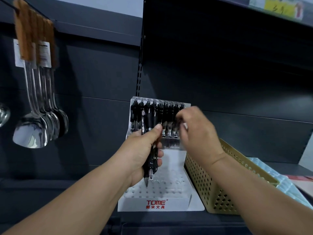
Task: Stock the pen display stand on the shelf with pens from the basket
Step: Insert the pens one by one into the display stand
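Gripping a bundle of black click pens (147, 175) tips-down, left hand (140, 153) is in front of the white tiered plastic pen display stand (155, 203) on the dark metal shelf (169, 221). Stand's back row holds upright black pens (167, 114). Right hand (198, 131) is blurred, fingers curled at that row's right end; cannot tell whether it pinches a pen. Gold perforated basket (211, 184) sits just beside the stand, on its right.
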The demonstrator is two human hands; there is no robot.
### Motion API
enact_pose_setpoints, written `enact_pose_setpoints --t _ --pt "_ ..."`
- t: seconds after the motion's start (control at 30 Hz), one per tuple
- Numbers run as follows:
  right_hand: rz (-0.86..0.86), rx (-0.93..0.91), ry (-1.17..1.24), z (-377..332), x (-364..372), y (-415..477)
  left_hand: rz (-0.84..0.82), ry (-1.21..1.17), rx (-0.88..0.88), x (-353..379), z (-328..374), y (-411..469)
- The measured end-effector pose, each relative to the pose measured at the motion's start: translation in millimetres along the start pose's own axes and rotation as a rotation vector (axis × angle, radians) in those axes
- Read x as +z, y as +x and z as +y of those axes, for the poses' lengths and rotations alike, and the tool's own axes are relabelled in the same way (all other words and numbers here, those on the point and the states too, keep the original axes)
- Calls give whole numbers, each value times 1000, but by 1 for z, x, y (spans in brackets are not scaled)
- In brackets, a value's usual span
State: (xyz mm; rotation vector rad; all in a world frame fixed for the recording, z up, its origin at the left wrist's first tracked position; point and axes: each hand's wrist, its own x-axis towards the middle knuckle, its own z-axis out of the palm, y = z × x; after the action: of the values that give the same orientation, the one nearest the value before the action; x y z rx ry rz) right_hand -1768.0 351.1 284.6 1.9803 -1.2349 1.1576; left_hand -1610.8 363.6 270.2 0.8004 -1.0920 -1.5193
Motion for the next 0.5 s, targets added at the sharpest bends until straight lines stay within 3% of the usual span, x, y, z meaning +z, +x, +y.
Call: enact_pose_setpoints --t 0.17,0.5 --pt "-24 515 234 21 -14 12 17 -2 -18 -6 -3 1" --pt "-226 567 286 30 19 23 4 -23 -18 -8 -7 5"
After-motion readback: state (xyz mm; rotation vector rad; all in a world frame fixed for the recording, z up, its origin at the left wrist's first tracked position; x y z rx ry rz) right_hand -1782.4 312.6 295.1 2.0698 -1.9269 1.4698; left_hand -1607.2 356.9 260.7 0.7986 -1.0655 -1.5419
